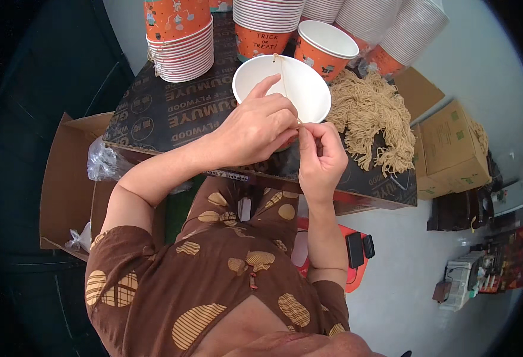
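A white-lined paper bucket (309,89) stands at the table's near edge, its mouth tipped toward me. A thin tan string (283,76) is fastened at its far rim and runs across the mouth to the near rim. There my left hand (258,128) pinches the string, with its index finger raised over the opening. My right hand (323,157) is closed, thumb against fingers, on the string at the same spot. The fingers hide the string's end and much of the near rim. A pile of tan strings (371,116) lies just right of the bucket.
Nested stacks of orange-and-white paper buckets (181,50) line the back of the dark plywood table (154,113). One orange bucket (327,50) stands behind the bucket at my hands. Open cardboard boxes (65,178) flank the table; a phone (355,250) lies on a red stool.
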Motion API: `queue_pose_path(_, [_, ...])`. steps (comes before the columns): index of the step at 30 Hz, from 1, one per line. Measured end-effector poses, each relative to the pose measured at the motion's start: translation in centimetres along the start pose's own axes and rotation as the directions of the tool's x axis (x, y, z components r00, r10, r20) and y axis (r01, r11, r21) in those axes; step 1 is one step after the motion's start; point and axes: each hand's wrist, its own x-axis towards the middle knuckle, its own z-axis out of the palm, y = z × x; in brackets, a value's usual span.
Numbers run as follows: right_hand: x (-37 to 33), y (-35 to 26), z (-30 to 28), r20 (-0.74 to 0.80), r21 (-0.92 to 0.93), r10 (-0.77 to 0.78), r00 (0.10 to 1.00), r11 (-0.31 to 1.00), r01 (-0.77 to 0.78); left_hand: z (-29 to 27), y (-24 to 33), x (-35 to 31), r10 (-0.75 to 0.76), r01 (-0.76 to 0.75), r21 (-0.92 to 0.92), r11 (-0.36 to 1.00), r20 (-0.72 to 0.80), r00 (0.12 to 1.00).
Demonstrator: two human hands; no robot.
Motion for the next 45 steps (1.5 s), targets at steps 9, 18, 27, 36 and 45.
queue_pose_path(9, [0.1, 0.0, -0.1, 0.016, -0.004, -0.014, 1.0, 1.0, 0.014, 0.1, -0.2, -0.1, -0.032, 0.033, -0.026, 0.999, 0.012, 0.999])
queue_pose_path(18, [0.7, -0.9, -0.9, 0.081, -0.114, -0.056, 0.995, 0.991, 0.065, -0.5, 0.1, 0.4, 0.009, -0.02, 0.091, 0.996, 0.123, 0.992])
queue_pose_path(27, [1.2, -1.0, -2.4, 0.197, -0.338, -0.239, 0.951, 0.894, 0.295, -0.1, -0.8, 0.0, -0.008, 0.011, -0.078, 0.997, 0.04, 0.999])
queue_pose_path(36, [1.7, -0.5, -3.2, 0.056, -0.375, -0.217, 0.975, 0.9, 0.222, -0.3, -1.0, -0.1, 0.019, -0.014, -0.093, 0.996, 0.054, 0.998])
queue_pose_path(45, [2.1, -0.4, -3.1, 0.001, -0.402, -0.163, 0.987, 0.903, 0.149, -0.4, -1.0, -0.2, 0.026, -0.019, -0.104, 0.994, 0.068, 0.997])
